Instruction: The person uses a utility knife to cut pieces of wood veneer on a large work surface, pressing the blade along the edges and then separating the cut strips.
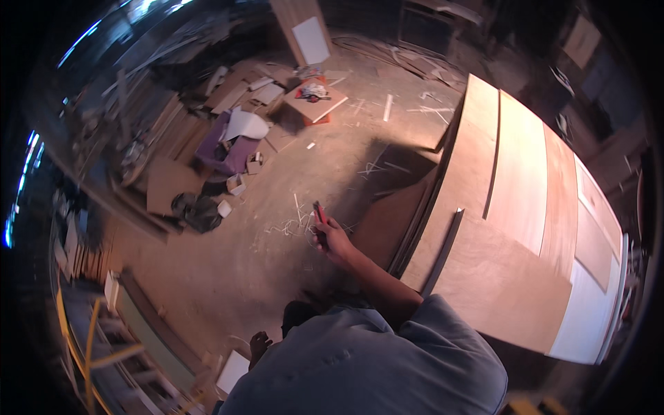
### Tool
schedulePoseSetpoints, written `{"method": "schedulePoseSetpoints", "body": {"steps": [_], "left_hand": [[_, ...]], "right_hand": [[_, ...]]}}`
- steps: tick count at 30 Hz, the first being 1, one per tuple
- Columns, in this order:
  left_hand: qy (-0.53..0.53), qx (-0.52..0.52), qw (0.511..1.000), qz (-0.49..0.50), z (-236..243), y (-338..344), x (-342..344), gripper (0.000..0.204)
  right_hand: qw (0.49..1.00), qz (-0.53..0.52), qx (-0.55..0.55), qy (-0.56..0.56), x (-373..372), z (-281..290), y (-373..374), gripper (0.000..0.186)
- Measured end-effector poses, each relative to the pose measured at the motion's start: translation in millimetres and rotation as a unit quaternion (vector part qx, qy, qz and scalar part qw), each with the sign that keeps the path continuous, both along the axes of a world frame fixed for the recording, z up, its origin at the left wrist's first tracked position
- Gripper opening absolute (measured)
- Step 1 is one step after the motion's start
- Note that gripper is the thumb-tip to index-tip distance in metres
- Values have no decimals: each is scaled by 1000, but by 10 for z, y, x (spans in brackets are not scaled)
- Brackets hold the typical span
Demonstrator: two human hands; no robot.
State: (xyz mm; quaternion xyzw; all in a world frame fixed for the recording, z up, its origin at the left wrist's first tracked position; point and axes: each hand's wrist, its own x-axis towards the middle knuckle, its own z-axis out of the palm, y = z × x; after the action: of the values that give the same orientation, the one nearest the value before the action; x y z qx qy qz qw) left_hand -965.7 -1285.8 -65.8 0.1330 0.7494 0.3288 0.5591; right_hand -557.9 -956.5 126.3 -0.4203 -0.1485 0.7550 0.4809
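My right hand [334,241] is stretched out over the floor, closed around a slim red tool with a dark tip [319,212]. The tool points away from me, and its exact kind is too small to tell. Low at my left side hangs my left hand [259,345], in shadow beside my grey shirt. Its fingers are too dark to read. A stack of wooden panels [501,280] lies to the right of my right forearm, with a dark strip [443,252] along the near panel's left edge.
Thin offcuts [294,223] lie scattered on the concrete floor [228,277]. Farther off are a purple container [232,155], a small board-topped stand [315,104] and heaped wood scraps. A dark bag [197,212] sits left of centre. Yellow rails [90,346] and more boards stand at lower left.
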Motion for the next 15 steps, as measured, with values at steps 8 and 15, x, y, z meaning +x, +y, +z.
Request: {"method": "schedulePoseSetpoints", "body": {"steps": [8,15], "left_hand": [[51,-53,971,-228,-85,2068,-1105,41],[-35,-117,956,-266,-186,4630,-1857,35]], "right_hand": [[982,-178,-67,18,-106,-639,890,16],[712,-375,-217,-553,675,-1319,515,47]]}}
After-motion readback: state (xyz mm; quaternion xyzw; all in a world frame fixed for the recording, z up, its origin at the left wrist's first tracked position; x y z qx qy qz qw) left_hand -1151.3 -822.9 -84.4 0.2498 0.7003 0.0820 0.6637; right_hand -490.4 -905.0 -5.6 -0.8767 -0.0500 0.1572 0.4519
